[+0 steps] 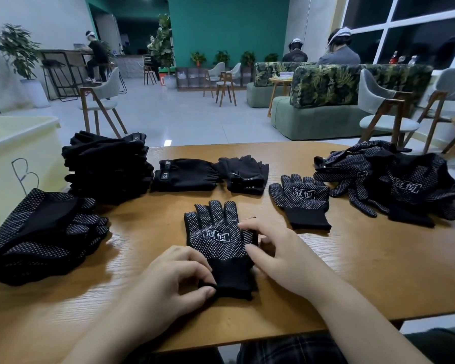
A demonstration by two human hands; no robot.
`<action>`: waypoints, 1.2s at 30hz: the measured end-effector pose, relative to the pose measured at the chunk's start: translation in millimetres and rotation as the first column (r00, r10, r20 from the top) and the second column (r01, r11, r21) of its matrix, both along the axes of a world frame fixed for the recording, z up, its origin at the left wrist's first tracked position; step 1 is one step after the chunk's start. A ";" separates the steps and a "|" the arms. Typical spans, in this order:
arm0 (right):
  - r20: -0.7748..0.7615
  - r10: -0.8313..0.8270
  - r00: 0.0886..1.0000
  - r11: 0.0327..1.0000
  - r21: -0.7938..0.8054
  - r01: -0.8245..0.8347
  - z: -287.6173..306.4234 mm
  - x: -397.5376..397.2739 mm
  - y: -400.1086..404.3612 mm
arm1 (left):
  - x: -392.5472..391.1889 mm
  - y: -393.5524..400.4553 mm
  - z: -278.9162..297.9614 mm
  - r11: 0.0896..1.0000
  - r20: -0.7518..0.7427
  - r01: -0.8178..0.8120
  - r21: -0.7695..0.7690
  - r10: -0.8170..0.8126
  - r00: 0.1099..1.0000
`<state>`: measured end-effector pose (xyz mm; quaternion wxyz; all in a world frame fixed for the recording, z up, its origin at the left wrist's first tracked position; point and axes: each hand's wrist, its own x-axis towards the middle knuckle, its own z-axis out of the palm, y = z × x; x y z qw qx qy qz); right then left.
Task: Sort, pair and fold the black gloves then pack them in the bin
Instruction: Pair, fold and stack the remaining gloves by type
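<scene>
A black dotted glove (217,239) lies flat, fingers pointing away, in the middle of the wooden table (352,271). My left hand (168,279) pinches its cuff at the near left corner. My right hand (279,253) touches the glove's right edge by the thumb with bent fingers. A second dotted glove (301,199) lies alone to the right. A loose heap of dotted gloves (394,179) sits at the far right. Folded dotted gloves (42,235) are stacked at the left. A pale yellow bin (16,158) stands at the table's left.
A tall stack of plain black gloves (108,166) stands behind the folded dotted ones. Two plain black gloves (210,174) lie at the table's far middle. Chairs, sofas and seated people fill the room beyond the table.
</scene>
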<state>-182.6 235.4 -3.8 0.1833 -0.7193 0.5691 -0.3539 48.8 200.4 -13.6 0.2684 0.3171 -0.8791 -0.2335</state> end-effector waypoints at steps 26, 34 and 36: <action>-0.531 -0.116 0.839 0.968 0.128 0.215 0.3 46.5 -76.2 | -31.3 -69.2 4.2 0.902 0.020 -0.431 -0.030 0.432 0.902; -0.535 -0.098 0.839 0.987 0.058 0.152 4.2 46.4 -69.4 | -35.1 -63.1 6.0 0.842 0.198 -0.531 -0.093 0.539 0.819; -0.521 0.008 0.854 0.989 0.131 0.070 6.1 46.4 -67.8 | -35.0 -62.7 4.8 0.857 0.203 -0.509 -0.078 0.514 0.834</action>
